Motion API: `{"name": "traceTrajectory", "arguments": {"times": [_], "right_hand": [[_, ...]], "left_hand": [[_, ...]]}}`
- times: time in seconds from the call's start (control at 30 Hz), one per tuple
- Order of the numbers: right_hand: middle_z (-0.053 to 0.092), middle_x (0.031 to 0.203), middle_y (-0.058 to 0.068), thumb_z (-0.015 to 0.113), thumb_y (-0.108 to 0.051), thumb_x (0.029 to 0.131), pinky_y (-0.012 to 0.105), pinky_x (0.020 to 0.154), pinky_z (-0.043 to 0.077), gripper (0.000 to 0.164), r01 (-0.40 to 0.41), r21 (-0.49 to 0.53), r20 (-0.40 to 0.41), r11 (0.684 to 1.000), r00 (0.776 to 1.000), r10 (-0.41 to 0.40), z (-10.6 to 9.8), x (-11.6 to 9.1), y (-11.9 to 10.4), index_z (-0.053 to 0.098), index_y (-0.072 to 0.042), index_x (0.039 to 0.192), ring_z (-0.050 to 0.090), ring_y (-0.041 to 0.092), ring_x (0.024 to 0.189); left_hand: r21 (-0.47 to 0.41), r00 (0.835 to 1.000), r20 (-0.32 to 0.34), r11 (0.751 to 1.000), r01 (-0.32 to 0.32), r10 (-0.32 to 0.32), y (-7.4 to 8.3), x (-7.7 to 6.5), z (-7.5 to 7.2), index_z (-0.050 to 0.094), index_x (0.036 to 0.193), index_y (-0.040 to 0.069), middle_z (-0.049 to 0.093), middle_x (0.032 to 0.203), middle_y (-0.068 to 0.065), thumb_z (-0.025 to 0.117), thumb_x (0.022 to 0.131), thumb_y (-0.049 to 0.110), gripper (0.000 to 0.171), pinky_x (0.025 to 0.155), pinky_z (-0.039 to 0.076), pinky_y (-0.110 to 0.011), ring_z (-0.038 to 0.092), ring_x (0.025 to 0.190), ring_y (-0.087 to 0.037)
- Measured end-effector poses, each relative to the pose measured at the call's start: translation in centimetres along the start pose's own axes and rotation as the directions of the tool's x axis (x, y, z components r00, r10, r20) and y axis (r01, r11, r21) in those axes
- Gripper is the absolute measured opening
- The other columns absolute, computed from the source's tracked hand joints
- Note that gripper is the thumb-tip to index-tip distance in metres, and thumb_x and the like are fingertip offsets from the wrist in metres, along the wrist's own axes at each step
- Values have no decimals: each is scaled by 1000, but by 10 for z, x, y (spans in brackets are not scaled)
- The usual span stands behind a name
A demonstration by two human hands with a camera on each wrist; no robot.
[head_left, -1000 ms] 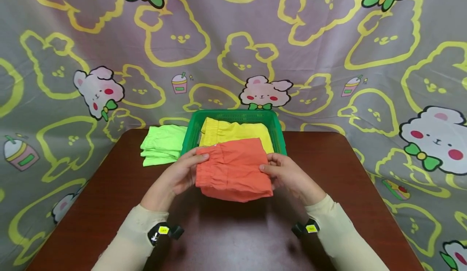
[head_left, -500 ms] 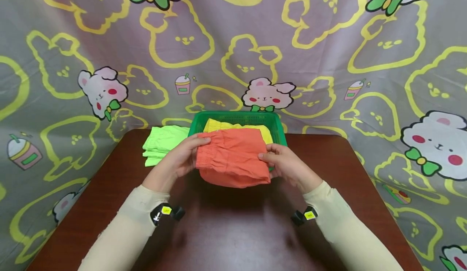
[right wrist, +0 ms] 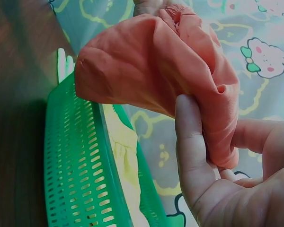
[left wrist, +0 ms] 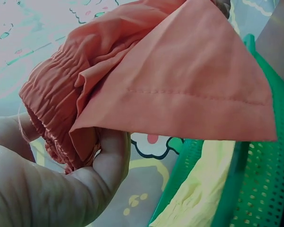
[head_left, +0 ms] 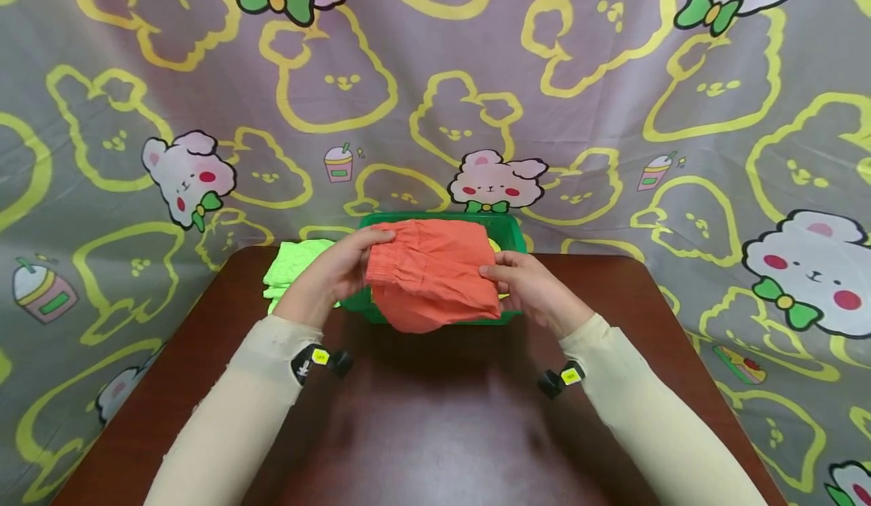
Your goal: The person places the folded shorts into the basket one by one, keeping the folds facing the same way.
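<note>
Folded orange shorts [head_left: 435,271] with a gathered elastic waistband are held up over the green basket [head_left: 509,230]. My left hand [head_left: 333,270] pinches the waistband side between thumb and fingers. The opposite edge is gripped by my right hand [head_left: 537,290], thumb on one side and fingers on the other. In the right wrist view the shorts [right wrist: 142,61] hang above the basket's perforated wall [right wrist: 75,156]. Inside the basket lies a yellow garment [left wrist: 199,184], mostly hidden by the shorts in the head view.
Folded neon-green garments [head_left: 289,264] lie on the table left of the basket, partly behind my left hand. The dark brown table [head_left: 435,430] ends at a cartoon-printed cloth [head_left: 578,60] hanging behind and at the sides.
Both hands have moved the orange shorts forward, away from me, so they now cover most of the basket and the yellow garment. The grip on both sides stays the same.
</note>
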State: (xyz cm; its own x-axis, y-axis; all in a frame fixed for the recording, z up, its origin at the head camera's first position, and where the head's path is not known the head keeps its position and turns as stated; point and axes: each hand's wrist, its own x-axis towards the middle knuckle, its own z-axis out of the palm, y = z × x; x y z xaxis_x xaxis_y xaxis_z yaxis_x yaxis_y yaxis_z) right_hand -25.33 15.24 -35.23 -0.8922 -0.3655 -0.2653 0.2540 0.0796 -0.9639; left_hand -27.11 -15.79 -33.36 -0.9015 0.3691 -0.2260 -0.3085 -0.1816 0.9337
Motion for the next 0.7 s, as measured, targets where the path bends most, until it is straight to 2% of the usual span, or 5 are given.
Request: {"name": "traceTrajectory", "arguments": {"times": [0.27, 0.5, 0.7], "right_hand": [[66, 106, 8, 62, -23, 103, 38, 70, 63, 38, 11, 27, 1, 1000, 1000, -11, -1, 9, -15, 49, -3, 133, 71, 17, 82], [63, 110, 8, 62, -22, 103, 40, 75, 63, 41, 35, 25, -1, 999, 999, -35, 1, 20, -35, 48, -3, 137, 70, 16, 82], [64, 110, 8, 62, -22, 103, 38, 73, 62, 38, 49, 8, 2, 999, 999, -49, 0, 37, -43, 51, -4, 134, 70, 17, 82]], "left_hand": [[4, 1000, -22, 1000, -5, 5, 20, 8, 1, 51, 130, 12, 73, 101, 0, 50, 107, 26, 27, 70, 62, -30, 75, 83, -13], [-6, 998, -61, 1000, -1, 1, 38, 13, -3, 53, 125, 12, 75, 94, 1, 54, 105, 25, 24, 71, 62, -29, 75, 79, -13], [-10, 997, -78, 1000, -5, 4, 49, 21, -9, 53, 124, 12, 76, 91, 0, 56, 104, 26, 24, 69, 62, -30, 75, 76, -14]]}}
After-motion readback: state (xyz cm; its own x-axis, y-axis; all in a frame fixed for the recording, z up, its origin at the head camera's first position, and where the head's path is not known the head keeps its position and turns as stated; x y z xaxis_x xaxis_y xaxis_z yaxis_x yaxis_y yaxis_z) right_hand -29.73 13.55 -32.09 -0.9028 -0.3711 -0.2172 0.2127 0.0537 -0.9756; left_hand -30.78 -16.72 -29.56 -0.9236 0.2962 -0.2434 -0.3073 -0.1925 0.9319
